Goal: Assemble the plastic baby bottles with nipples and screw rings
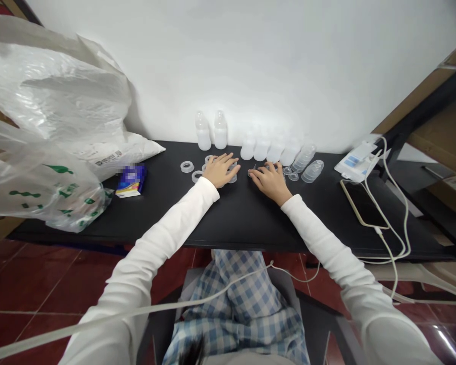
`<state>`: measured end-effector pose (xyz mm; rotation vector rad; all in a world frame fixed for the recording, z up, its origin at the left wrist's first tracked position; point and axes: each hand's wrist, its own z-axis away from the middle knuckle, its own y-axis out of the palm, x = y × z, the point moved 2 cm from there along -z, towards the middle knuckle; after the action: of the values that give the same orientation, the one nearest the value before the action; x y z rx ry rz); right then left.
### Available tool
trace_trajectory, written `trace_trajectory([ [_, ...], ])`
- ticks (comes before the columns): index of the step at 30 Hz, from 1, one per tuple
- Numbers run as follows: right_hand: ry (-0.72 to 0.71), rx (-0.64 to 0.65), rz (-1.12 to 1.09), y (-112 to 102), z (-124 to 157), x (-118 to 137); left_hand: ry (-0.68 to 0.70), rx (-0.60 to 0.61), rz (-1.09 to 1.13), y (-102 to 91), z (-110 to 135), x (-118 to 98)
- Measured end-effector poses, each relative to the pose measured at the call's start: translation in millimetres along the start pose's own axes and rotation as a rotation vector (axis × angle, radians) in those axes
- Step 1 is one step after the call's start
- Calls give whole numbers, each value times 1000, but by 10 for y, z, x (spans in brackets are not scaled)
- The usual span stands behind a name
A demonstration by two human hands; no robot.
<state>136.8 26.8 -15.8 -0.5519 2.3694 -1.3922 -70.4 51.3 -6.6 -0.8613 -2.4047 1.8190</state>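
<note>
My left hand (219,171) lies palm down with fingers apart over a group of translucent white screw rings (187,166), covering part of them. My right hand (271,183), also palm down with fingers spread, rests on several clear bottle nipples (293,176); one nipple shows by its fingertips at the left. Behind the left hand stand two assembled baby bottles (203,137) with clear caps. Several white bottle bodies (262,148) stand in a row behind the right hand. Two stacks of clear caps (313,171) lean or lie at the end of that row.
Plastic bags (61,96) fill the left side of the black table (239,223), beside a blue packet (132,178). At the right lie a phone (365,204), a white-blue package (359,161) and looping white cables (406,213). A white wall borders the back.
</note>
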Motion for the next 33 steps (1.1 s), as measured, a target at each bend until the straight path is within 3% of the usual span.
trace_trajectory([
  [8,68,-41,-27,-17,-17,-68,-80,143,-138,60,58,49],
  [17,133,-78,29,107,31,-163,-214,129,-156,-5,88,104],
  [24,184,-174,42,-8,42,-101,-233,48,-105,-24,102,109],
  [27,206,-220,27,-152,17,-59,-295,-69,-11,-144,62,117],
  [30,173,-231,-38,-269,1,-24,-451,-221,102,-310,-92,282],
  [33,25,-143,-156,-275,11,49,-607,-241,223,-388,-368,596],
])
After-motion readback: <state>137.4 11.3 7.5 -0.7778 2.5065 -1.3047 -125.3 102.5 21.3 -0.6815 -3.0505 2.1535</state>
